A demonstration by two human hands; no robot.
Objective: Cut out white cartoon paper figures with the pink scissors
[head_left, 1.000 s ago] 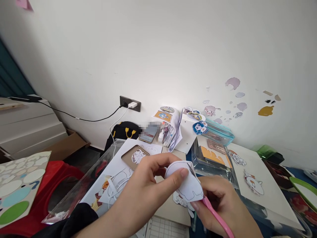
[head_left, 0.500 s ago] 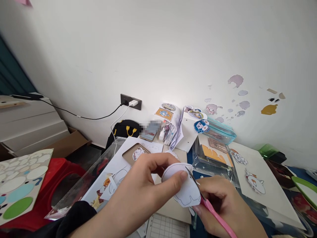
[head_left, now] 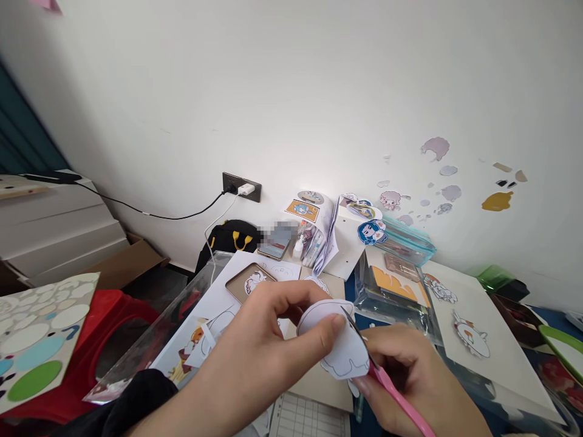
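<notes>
My left hand (head_left: 282, 340) pinches a white paper piece (head_left: 339, 352) between thumb and fingers. A line drawing with a wavy outline shows along its lower edge. My right hand (head_left: 410, 370) is closed around pink-handled scissors (head_left: 398, 397). Their dark blade lies across the upper right part of the paper, close beside my left thumb. Part of the handles is hidden inside my right hand. Below the hands lies a gridded sheet (head_left: 310, 417), partly covered.
Left of my hands are a shallow tan tray (head_left: 237, 285) with a cutout and a phone (head_left: 276, 241). On the right, a clear bag (head_left: 392, 303) and paper cutouts (head_left: 471, 337) lie on a pale board. A red stool (head_left: 113, 321) stands at far left.
My hands, the paper and the scissors keep nearly the same position. The background shifts very slightly to the right.
</notes>
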